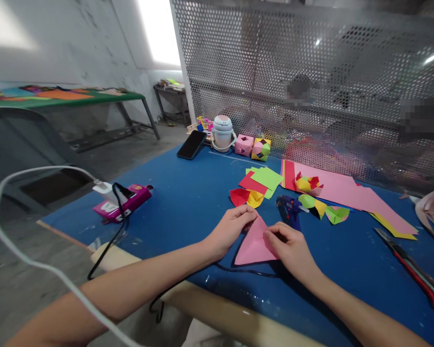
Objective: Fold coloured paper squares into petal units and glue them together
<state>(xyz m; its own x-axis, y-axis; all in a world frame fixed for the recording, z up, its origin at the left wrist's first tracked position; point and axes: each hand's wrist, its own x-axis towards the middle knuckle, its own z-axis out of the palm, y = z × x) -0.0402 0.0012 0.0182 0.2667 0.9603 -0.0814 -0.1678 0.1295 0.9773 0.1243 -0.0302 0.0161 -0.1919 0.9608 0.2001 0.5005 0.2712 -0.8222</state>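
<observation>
A thin pink paper triangle [255,248] sits between the hands, its tip pinched by the left hand [233,226] and its right edge by the right hand [292,248] — its folding seems partway along. Well beyond the left hand, a pink folded-paper cube [244,145] and a yellow, green and pink one look finished, while flat light-green paper squares [267,178] nearer the hands lie unfolded. Both forearms slant inward from the lower corners — fingers curled, knuckles up.

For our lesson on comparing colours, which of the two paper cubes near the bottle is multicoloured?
The right-hand cube, farther from the bottle: it shows yellow, green and pink, while the left-hand cube is pink.
</observation>
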